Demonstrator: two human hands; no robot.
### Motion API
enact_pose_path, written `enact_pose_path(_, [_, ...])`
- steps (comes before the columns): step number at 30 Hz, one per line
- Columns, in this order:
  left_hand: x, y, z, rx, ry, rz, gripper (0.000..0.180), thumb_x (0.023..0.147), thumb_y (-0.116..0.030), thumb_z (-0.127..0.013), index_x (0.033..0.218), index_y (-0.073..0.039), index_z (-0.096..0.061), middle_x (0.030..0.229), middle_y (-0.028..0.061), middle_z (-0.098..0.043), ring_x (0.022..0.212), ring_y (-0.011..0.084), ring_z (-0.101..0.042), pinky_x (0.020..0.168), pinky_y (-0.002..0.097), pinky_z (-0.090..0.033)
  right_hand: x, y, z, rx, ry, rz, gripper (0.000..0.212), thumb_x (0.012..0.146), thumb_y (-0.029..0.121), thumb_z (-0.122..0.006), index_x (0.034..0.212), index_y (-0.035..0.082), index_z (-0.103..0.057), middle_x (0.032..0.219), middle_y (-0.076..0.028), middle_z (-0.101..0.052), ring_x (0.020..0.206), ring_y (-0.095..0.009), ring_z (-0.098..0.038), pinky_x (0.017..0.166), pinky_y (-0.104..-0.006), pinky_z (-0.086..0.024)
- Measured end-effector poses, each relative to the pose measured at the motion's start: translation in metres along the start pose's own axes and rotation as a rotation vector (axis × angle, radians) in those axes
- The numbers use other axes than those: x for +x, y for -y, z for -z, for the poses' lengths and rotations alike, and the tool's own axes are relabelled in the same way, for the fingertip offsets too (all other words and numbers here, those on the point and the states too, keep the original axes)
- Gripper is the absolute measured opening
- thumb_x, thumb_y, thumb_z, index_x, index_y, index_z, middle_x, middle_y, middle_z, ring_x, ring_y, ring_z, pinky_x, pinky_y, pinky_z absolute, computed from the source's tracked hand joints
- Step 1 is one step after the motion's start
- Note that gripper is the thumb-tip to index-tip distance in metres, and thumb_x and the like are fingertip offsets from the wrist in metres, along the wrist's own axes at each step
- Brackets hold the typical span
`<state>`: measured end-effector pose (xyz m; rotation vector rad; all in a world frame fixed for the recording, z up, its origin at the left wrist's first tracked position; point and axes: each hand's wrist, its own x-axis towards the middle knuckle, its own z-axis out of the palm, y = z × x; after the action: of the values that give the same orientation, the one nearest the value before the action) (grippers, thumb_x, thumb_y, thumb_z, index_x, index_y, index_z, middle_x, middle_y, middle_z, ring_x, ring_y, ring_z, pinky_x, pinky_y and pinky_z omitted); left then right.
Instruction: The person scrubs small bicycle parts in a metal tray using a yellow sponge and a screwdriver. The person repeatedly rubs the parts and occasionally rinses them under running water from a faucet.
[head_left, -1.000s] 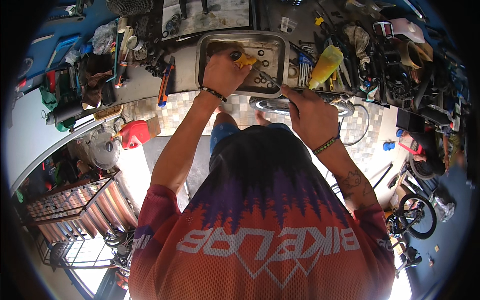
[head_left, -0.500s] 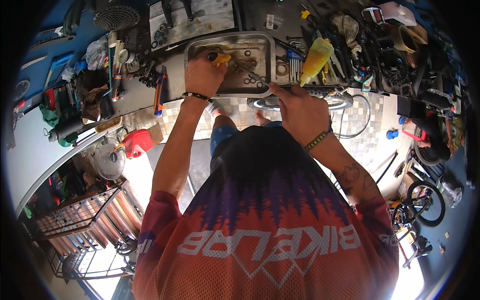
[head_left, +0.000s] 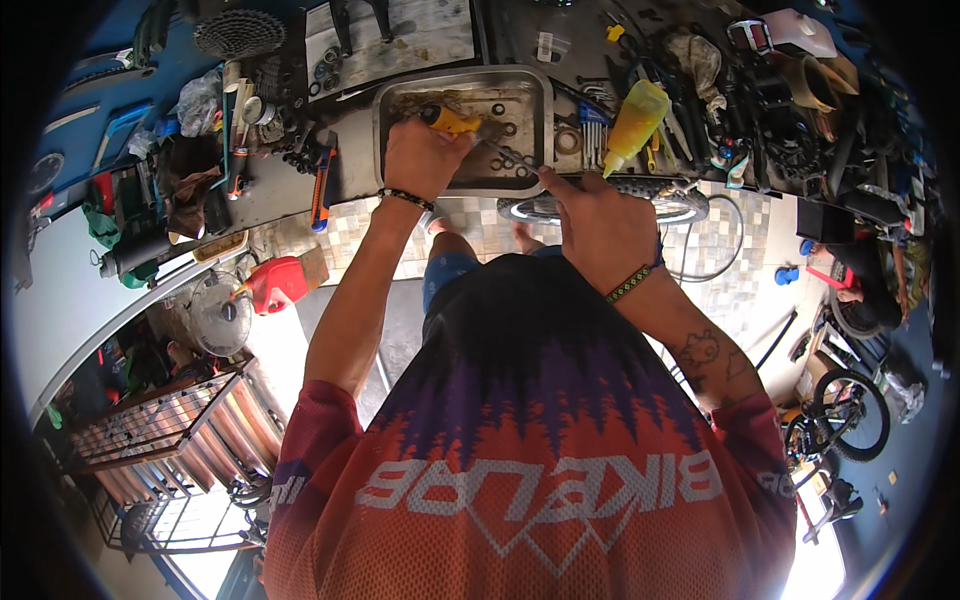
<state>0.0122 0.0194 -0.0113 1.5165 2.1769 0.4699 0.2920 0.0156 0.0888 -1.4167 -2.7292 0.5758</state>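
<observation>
My left hand (head_left: 425, 158) is closed around a yellow-handled brush (head_left: 452, 120) with a dark butt end, held over a shallow metal tray (head_left: 380, 130). Its grey working end points right, into the tray. At the tray's right front corner my right hand (head_left: 608, 222) pinches a slim metal rod (head_left: 516, 157), which slants up and left toward the brush. The brush end and the rod's far tip are close together; whether they touch is hard to see. Several dark rings (head_left: 508, 129) and small parts lie in the tray's brownish, wet-looking bottom.
A yellow squeeze bottle (head_left: 637, 122) stands right of the tray, beside hex keys (head_left: 592, 138) and pliers. An orange-and-blue box cutter (head_left: 323, 185) lies at the left bench edge. A bicycle wheel (head_left: 680, 205) sits below the right bench edge. Cassette sprockets (head_left: 238, 35) lie far left.
My left hand has turned and shifted slightly right, so the yellow handle now lies more level and points toward the rod. The right hand stays nearly where it was.
</observation>
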Motion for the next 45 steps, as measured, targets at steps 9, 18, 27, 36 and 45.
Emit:
enact_pose_path(9, [-0.007,-0.003,0.003,-0.043,-0.017,0.013,0.038,0.083,-0.035,-0.091,0.090,0.001,-0.078,0.087,0.0228,-0.080,0.086,0.0447,-0.078,0.083,0.0505,-0.065,0.002,0.001,0.000,-0.028,0.028,0.006,0.055,0.088,0.017,-0.078,0.143,0.019,-0.074,0.099,-0.014,-0.075,0.073,-0.032,-0.079,0.064,-0.0438,-0.063])
enact_pose_path(18, [-0.005,-0.013,0.005,0.114,-0.120,-0.033,0.037,0.085,-0.035,-0.089,0.088,0.000,-0.077,0.088,0.0221,-0.080,0.087,0.0440,-0.079,0.084,0.0496,-0.065,0.002,0.001,-0.002,-0.019,0.017,0.011,0.056,0.086,0.015,-0.076,0.142,0.017,-0.073,0.101,-0.015,-0.076,0.074,-0.033,-0.079,0.065,-0.0442,-0.063])
enact_pose_path(27, [-0.002,0.001,0.001,-0.048,-0.017,0.002,0.038,0.087,-0.037,-0.087,0.087,0.000,-0.079,0.084,0.0215,-0.080,0.084,0.0401,-0.079,0.083,0.0476,-0.065,0.002,0.004,0.001,-0.019,0.023,0.001,0.055,0.086,0.015,-0.076,0.141,0.017,-0.073,0.098,-0.015,-0.077,0.074,-0.033,-0.079,0.065,-0.0444,-0.063])
enact_pose_path(36, [-0.002,0.012,-0.005,0.000,-0.095,-0.016,0.042,0.085,-0.038,-0.090,0.074,0.000,-0.078,0.072,0.0215,-0.076,0.073,0.0404,-0.078,0.077,0.0460,-0.065,0.003,0.004,-0.003,-0.029,0.005,0.008,0.050,0.092,0.032,-0.079,0.140,0.020,-0.075,0.093,-0.013,-0.074,0.069,-0.033,-0.077,0.062,-0.0457,-0.061])
enact_pose_path(45, [-0.006,0.008,-0.006,-0.160,-0.112,0.056,0.045,0.084,-0.040,-0.091,0.072,0.002,-0.080,0.067,0.0222,-0.075,0.069,0.0395,-0.078,0.075,0.0453,-0.065,0.004,0.001,-0.009,-0.030,-0.003,0.001,0.050,0.094,0.038,-0.080,0.141,0.021,-0.075,0.091,-0.012,-0.072,0.068,-0.033,-0.076,0.061,-0.0470,-0.061])
